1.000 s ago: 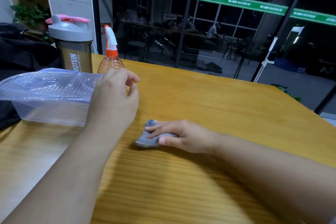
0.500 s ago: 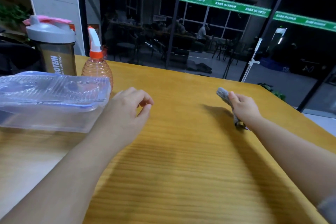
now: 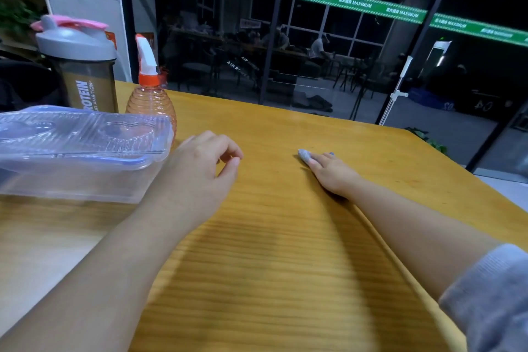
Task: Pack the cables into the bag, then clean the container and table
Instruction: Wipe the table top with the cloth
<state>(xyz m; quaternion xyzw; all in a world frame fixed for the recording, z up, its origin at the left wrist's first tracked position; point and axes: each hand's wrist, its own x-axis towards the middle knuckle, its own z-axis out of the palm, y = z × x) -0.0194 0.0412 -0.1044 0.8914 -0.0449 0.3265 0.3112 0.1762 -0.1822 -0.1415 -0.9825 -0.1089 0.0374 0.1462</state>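
My right hand point(image 3: 331, 171) lies flat on a small grey cloth point(image 3: 303, 155) and presses it onto the wooden table point(image 3: 285, 266), toward the far right part. Only the cloth's tip shows past my fingertips. A clear plastic container point(image 3: 71, 151) with its lid on stands at the left. My left hand point(image 3: 197, 177) hovers beside the container's right end, fingers loosely curled and holding nothing. Part of a black bag point(image 3: 25, 83) shows behind the container at the far left. No cables are visible.
A grey-lidded protein shaker point(image 3: 83, 71) and an orange spray bottle point(image 3: 150, 94) stand behind the container. The table's far edge runs along a glass wall, and its right edge drops off near my right forearm.
My right hand swept the cloth from the table's middle out to the far right, then back a little leftward. My left hand stayed beside the container.
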